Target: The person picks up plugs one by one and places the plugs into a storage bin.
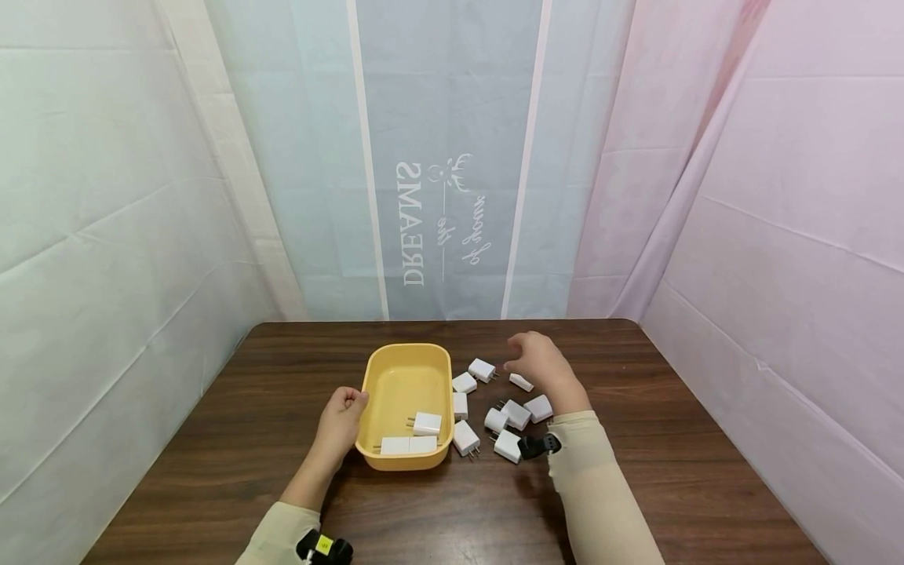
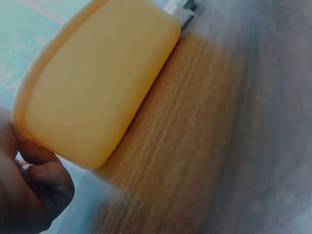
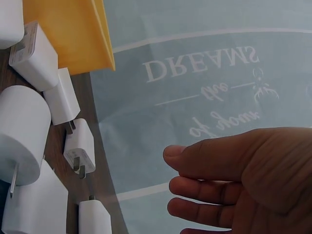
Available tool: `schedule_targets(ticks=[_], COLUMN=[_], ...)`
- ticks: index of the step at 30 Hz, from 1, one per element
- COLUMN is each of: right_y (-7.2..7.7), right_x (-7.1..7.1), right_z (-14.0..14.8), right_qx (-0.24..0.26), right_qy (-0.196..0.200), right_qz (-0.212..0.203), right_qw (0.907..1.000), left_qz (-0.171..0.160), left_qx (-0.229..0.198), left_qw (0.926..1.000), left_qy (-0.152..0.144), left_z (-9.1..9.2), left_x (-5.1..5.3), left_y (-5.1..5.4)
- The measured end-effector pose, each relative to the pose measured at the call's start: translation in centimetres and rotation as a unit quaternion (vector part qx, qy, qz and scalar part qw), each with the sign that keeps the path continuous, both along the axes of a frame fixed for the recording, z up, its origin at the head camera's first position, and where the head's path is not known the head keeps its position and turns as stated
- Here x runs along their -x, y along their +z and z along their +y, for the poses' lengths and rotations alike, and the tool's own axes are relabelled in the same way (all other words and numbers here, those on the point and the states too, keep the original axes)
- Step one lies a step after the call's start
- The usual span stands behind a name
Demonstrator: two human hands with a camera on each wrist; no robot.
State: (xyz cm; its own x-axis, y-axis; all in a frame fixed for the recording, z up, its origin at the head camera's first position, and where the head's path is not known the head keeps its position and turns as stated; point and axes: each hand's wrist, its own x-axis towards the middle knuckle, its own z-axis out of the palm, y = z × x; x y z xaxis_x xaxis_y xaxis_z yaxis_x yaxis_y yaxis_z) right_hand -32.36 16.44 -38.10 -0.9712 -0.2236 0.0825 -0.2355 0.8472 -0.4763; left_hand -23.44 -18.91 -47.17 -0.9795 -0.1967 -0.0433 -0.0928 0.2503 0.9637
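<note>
White adapters are being hovered over by the loosely spread right hand; leftward, a yellow tray is being pinched by the left hand.

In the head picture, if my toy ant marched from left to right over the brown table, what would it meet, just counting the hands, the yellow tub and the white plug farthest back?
Left hand → yellow tub → farthest-back white plug → right hand.

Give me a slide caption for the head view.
Left hand grips a yellow tub; right hand hovers near white plug adapters on a brown table.
</note>
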Motion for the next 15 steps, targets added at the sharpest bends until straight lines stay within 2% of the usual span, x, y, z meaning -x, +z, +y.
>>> schedule_targets(ticks=[15], right_y=[-1.5], right_x=[0.5], right_z=[0.7], right_qx=[-0.005], right_qy=[-0.026], right_qz=[-0.039], right_qw=[0.9989], left_qz=[-0.001], left_qx=[-0.001], left_qw=[1.0000], left_qy=[0.000], left_z=[0.1], left_x=[-0.1], left_y=[0.1])
